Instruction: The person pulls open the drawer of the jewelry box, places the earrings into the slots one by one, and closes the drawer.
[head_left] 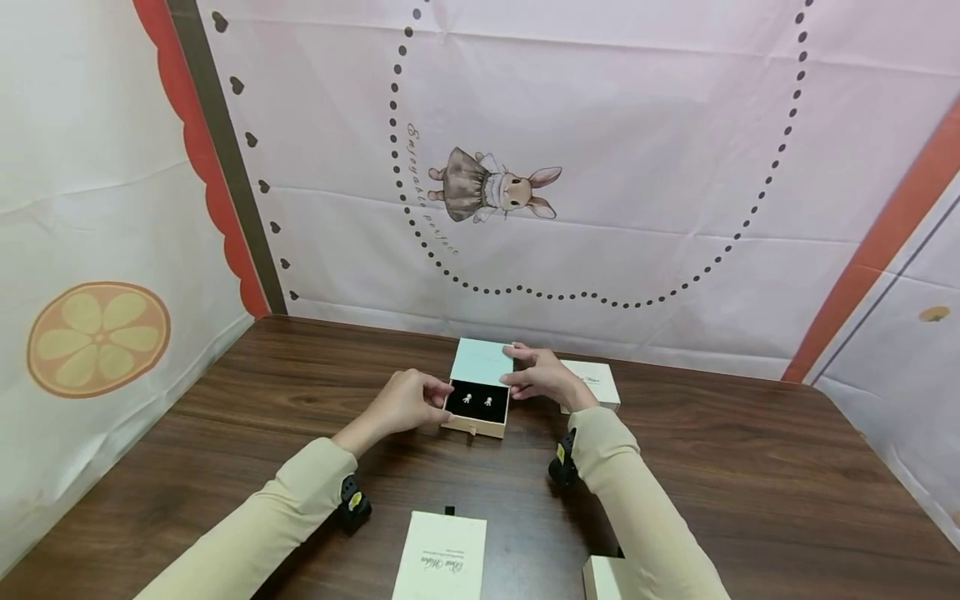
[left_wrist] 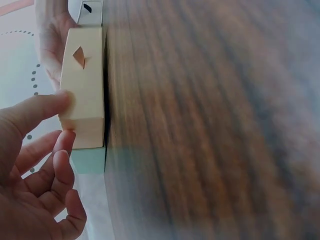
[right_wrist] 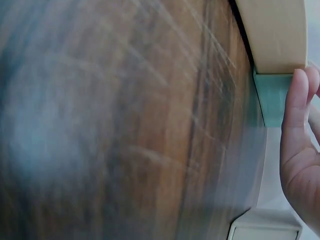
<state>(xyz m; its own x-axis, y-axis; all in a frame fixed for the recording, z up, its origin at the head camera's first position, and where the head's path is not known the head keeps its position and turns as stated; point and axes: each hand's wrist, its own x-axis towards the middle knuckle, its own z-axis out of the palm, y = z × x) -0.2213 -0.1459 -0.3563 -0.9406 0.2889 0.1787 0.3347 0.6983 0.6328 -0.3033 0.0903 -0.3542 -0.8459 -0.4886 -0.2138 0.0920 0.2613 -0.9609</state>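
A small drawer-style jewelry box lies on the table, its cream drawer point(head_left: 474, 426) pulled out toward me from a light blue sleeve point(head_left: 482, 361). Two small silvery earrings point(head_left: 488, 402) sit on the drawer's black lining point(head_left: 477, 412). My left hand point(head_left: 408, 402) pinches the drawer's left side, thumb at the front corner and fingertips along the edge. A little pull tab point(left_wrist: 79, 57) sticks out of the drawer front in the left wrist view. On the other side, my right hand point(head_left: 546, 377) grips the sleeve's right edge between thumb and fingers.
Behind my right hand lies a white lidded box point(head_left: 600, 382). Nearer me are a cream printed box point(head_left: 442, 554) with a black tab and another pale box point(head_left: 602, 577), partly under my right sleeve. A printed cloth point(head_left: 637, 167) hangs along the table's far edge.
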